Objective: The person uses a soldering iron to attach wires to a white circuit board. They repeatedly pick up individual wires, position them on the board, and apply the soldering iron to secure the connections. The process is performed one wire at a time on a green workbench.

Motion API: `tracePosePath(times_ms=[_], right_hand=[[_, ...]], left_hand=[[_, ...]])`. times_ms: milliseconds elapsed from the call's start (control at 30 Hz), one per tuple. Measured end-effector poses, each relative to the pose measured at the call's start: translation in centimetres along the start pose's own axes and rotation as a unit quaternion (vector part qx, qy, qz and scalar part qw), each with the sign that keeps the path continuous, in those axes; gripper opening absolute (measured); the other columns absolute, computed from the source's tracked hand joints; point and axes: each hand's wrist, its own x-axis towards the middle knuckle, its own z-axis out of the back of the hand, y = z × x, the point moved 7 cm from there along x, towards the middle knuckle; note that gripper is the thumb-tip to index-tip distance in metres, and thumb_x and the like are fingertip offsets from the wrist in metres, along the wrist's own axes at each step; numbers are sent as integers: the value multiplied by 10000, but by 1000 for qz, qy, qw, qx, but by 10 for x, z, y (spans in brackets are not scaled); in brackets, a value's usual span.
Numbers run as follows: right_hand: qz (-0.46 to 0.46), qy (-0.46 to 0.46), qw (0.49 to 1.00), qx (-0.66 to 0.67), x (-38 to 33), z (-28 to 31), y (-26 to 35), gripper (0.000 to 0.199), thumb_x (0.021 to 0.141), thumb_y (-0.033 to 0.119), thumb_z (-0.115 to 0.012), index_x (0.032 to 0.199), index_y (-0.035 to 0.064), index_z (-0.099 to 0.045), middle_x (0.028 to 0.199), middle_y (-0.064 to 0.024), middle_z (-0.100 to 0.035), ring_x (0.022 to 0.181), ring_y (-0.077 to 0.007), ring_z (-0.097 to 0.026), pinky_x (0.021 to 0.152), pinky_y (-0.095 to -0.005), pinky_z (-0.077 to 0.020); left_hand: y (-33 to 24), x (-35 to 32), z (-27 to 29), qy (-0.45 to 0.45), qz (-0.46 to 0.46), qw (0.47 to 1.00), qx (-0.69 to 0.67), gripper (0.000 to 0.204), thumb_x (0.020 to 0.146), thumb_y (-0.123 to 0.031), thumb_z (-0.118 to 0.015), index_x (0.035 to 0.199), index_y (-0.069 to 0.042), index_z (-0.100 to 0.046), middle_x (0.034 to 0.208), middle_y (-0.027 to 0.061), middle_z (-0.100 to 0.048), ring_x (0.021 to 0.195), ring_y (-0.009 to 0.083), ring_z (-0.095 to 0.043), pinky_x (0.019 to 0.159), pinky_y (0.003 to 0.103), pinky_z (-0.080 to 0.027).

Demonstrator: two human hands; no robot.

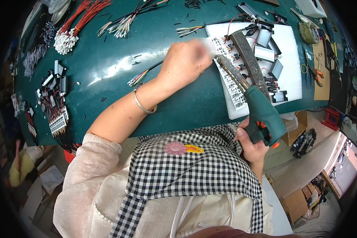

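Slanting diagonally, the green soldering gun (259, 104) points forward and left.

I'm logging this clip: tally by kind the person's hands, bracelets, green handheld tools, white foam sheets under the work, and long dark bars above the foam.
Hands, left hand and right hand: 2
Bracelet: 1
Green handheld tool: 1
White foam sheet: 1
Long dark bar: 1
Total: 6
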Motion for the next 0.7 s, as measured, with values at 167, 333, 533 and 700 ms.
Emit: tracePosePath(times_ms=[167, 333, 533, 700], right_hand=[[31, -16, 997, 62, 3, 11, 14, 543, 725, 81, -695, 1151, -133, -435, 643, -105, -545, 483, -144, -509, 457, -242, -443], [46, -63, 996, 49, -1, 21, 29, 600, 716, 124, -708, 1170, -149, -425, 594, -100, -534, 456, -149, -504, 431, -233, -421], [16, -16, 997, 70, -8, 27, 12, 584, 691, 73, -736, 1195, -97, -495, 916, -148, -629, 590, -134, -551, 541, -257, -467], [37, -17, 998, 58, -4, 23, 15, 572, 723, 135, -714, 1153, -142, -458, 694, -130, -570, 466, -150, -524, 440, -230, -415]], left_hand=[[0, 0, 1, -6, -11, 1000, 7, 132, 802, -120, -581, 777, 9, -598, 601, 53, -624, 553, 104, -624, 519, 234, -476], [0, -1, -1, 17, 12, 1000, -3, 126, 819, -112, -581, 798, 12, -590, 622, 57, -630, 565, 98, -618, 524, 238, -471], [-9, -6, 5, 60, -67, 996, 26, 177, 862, -95, -621, 961, -3, -507, 650, 82, -638, 601, 124, -621, 558, 249, -456], [-26, -12, 3, 53, -134, 987, 65, 154, 866, -88, -614, 951, -20, -505, 670, 111, -638, 581, 191, -626, 529, 281, -456]])
